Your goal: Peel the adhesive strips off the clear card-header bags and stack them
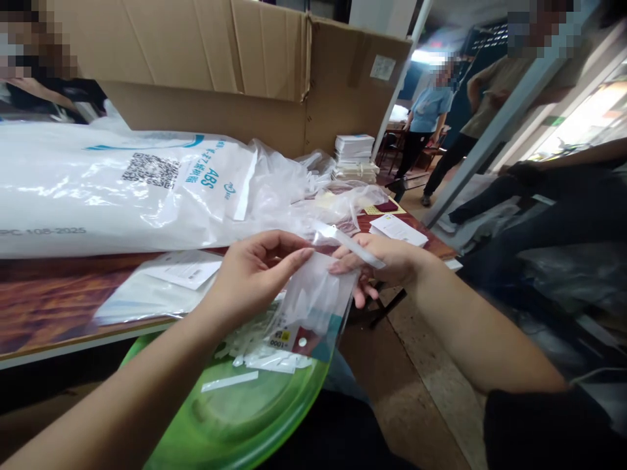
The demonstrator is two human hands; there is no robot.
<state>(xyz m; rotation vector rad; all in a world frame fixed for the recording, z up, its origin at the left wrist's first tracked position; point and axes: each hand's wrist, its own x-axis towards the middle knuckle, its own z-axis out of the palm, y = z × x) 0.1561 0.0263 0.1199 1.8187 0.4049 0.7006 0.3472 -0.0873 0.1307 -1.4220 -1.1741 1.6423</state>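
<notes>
A clear plastic bag [313,297] with a printed teal and red insert hangs between my hands over a green basin [289,427]. My left hand [259,267] pinches the bag's top left corner between thumb and fingers. At the top right, my right hand [386,254] closes its thumb and index finger on the bag's edge, while its lower fingers hang loose. A narrow white strip [360,248] lies across the right fingers; whether it is still attached to the bag I cannot tell. Several white strips [230,381] lie in the basin beneath.
A large white printed sack [98,189] lies along the table [44,294], before a big cardboard box [357,85]. Flat bags with papers [181,269] lie left of my hands. Paper stacks [353,156] and white cards [399,230] sit to the right. Several people are nearby.
</notes>
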